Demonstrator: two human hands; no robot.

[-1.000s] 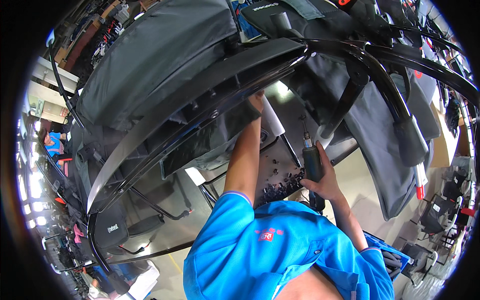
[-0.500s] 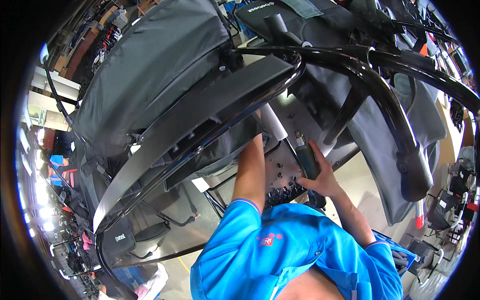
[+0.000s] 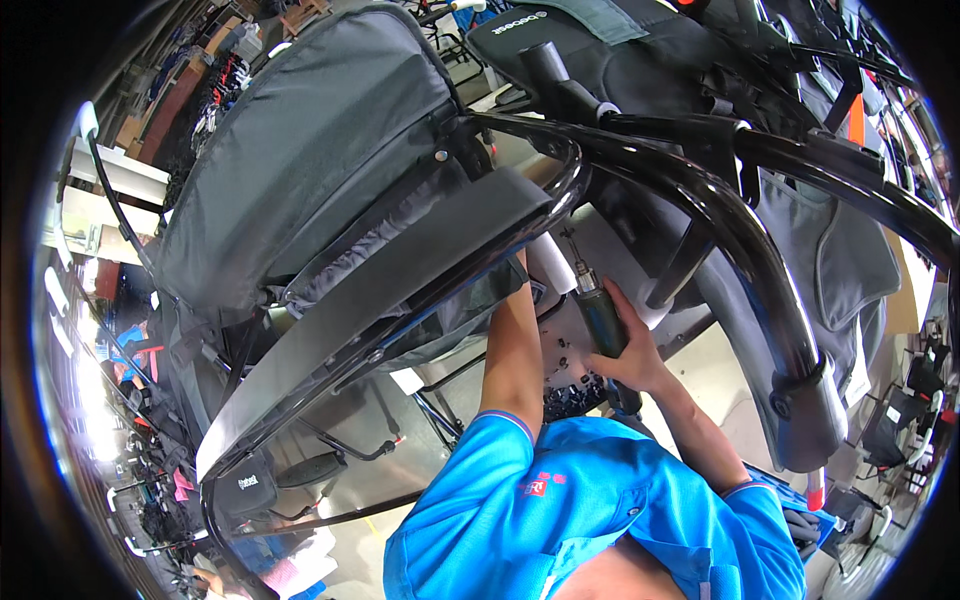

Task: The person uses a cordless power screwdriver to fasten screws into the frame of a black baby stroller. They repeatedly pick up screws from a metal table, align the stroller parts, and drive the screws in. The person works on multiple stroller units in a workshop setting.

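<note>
My right hand (image 3: 637, 352) is wrapped round a dark green power screwdriver (image 3: 600, 318). Its long thin bit points away from me, beneath the black tube frame (image 3: 700, 185) of a stroller. My left forearm (image 3: 514, 350) reaches under a wide, curved black bar (image 3: 400, 285) of that frame. The bar and dark fabric hide the left hand's fingers, so what they touch does not show. A pale tube (image 3: 550, 262) lies between the left forearm and the screwdriver bit. The stroller's dark grey canopy (image 3: 320, 150) rises at the left.
Small black parts (image 3: 575, 395) lie heaped on the metal bench close to my body. A dark padded seat (image 3: 830, 260) hangs at the right, near a frame end with a red tip (image 3: 816, 497). Stroller frames crowd both sides. Someone in light clothing (image 3: 305, 560) shows at lower left.
The stroller frame has shifted, its right tube end now lower. My right hand and the screwdriver have moved slightly left and away from me. My left forearm has shifted a little right.
</note>
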